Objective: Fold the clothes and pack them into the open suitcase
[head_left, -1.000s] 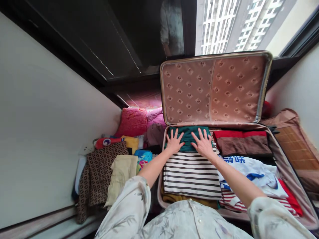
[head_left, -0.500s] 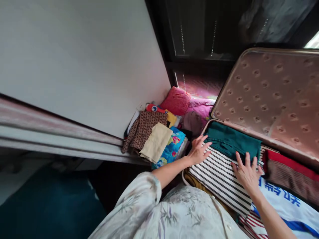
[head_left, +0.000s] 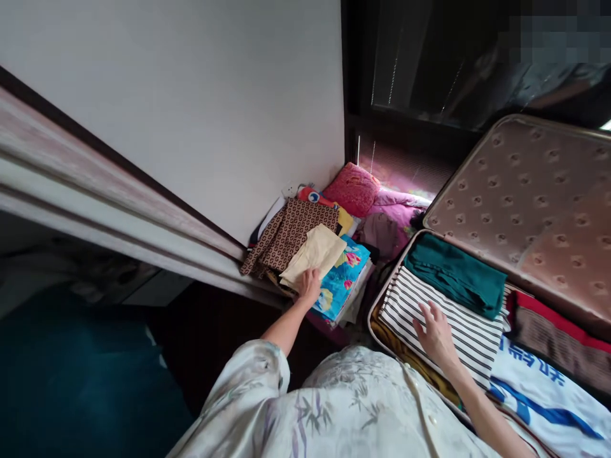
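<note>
An open suitcase [head_left: 539, 191] lies at the right, packed with folded clothes. My right hand [head_left: 434, 334] rests flat, fingers apart, on a black-and-white striped shirt [head_left: 458, 318] in its near left corner. A folded dark green garment [head_left: 456, 273] lies just beyond the shirt. My left hand [head_left: 308, 286] reaches left to a pile of clothes outside the case. Its fingers curl over the near edge of a folded beige cloth [head_left: 317, 251] on top of that pile. Beside the beige cloth lie a brown patterned garment [head_left: 286, 232] and a blue flowered cloth [head_left: 346, 273].
A white wall [head_left: 214, 95] and a sliding-door track [head_left: 119, 210] run along the left. A red cushion [head_left: 356, 187] and pink fabric [head_left: 396, 203] lie in the corner behind the pile. A white shirt with blue print [head_left: 539, 388] and a red-brown folded garment [head_left: 558, 331] fill the case's right side.
My view has swung left. My left hand left the suitcase and went to the beige cloth on the pile. My right hand slid off the green garment onto the striped shirt.
</note>
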`<state>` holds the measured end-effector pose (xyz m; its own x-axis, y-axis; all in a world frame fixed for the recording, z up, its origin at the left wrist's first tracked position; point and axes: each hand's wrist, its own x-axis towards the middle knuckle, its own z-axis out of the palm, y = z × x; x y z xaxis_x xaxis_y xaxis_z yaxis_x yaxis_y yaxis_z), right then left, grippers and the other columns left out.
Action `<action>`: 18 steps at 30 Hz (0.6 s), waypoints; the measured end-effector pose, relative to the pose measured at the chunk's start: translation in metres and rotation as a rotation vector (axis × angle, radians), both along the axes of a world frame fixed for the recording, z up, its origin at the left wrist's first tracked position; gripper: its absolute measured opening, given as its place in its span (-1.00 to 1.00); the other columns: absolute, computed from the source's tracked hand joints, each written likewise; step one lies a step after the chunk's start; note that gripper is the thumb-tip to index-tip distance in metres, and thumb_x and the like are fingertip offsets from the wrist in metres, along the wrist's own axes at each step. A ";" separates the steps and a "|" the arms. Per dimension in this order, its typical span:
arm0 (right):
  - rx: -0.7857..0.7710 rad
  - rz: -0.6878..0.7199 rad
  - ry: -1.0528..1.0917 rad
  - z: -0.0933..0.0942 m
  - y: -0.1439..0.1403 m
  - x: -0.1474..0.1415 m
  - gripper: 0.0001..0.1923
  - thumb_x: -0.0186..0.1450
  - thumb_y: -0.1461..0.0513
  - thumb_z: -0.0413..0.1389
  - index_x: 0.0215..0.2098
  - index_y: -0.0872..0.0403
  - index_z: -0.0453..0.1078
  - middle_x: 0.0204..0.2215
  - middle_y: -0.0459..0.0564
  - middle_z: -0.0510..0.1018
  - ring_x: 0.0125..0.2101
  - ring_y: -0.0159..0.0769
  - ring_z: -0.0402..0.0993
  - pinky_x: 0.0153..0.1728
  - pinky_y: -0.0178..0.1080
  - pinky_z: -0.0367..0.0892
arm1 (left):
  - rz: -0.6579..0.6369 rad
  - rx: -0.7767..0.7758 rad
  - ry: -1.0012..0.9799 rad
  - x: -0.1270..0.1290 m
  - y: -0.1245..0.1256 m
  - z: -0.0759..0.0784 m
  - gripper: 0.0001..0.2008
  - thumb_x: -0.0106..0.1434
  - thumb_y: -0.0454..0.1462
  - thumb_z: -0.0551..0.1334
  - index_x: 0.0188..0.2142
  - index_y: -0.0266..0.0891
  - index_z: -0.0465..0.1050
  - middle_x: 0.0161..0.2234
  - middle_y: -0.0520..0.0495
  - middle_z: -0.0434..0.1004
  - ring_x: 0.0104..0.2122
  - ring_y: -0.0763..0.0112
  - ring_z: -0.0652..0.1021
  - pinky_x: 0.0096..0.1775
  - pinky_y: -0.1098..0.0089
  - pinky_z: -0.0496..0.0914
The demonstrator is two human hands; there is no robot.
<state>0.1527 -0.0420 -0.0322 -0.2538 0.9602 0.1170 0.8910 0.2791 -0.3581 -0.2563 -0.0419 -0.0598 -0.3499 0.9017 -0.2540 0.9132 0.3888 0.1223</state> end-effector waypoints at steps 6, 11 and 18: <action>-0.159 -0.014 0.416 0.031 0.003 -0.038 -0.54 0.34 -0.01 0.05 0.09 0.05 0.44 0.11 0.29 0.47 -0.03 0.06 0.53 0.03 0.16 0.46 | -0.032 0.009 -0.029 -0.036 0.020 0.052 -0.55 0.43 -0.41 -0.05 0.22 -0.31 0.40 0.05 -0.31 0.56 0.01 0.14 0.59 0.03 0.27 0.42; -0.912 -0.242 1.057 0.071 -0.007 -0.081 -0.30 0.16 -0.18 0.28 0.10 0.02 0.33 -0.03 0.19 0.56 -0.11 -0.04 0.61 -0.01 0.07 0.51 | -0.269 0.298 -0.042 -0.041 0.016 0.132 -0.52 0.35 -0.39 0.02 0.19 -0.19 0.47 0.06 -0.21 0.61 -0.01 0.13 0.63 -0.02 0.29 0.48; -1.256 -0.321 1.596 0.084 0.019 -0.073 -0.52 0.32 -0.10 0.19 -0.05 0.10 0.37 -0.13 0.16 0.63 -0.14 -0.15 0.63 -0.09 -0.09 0.56 | -1.020 0.408 -0.267 0.053 -0.007 0.202 -0.53 0.34 -0.42 0.01 0.12 -0.15 0.52 -0.01 -0.16 0.65 -0.04 0.22 0.64 0.00 0.28 0.51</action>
<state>0.0792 -0.0231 0.0516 -0.4592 0.6541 -0.6010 -0.3793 -0.7562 -0.5332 -0.2037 -0.0490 0.1421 0.6180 0.7680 0.1679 0.7071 -0.6364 0.3083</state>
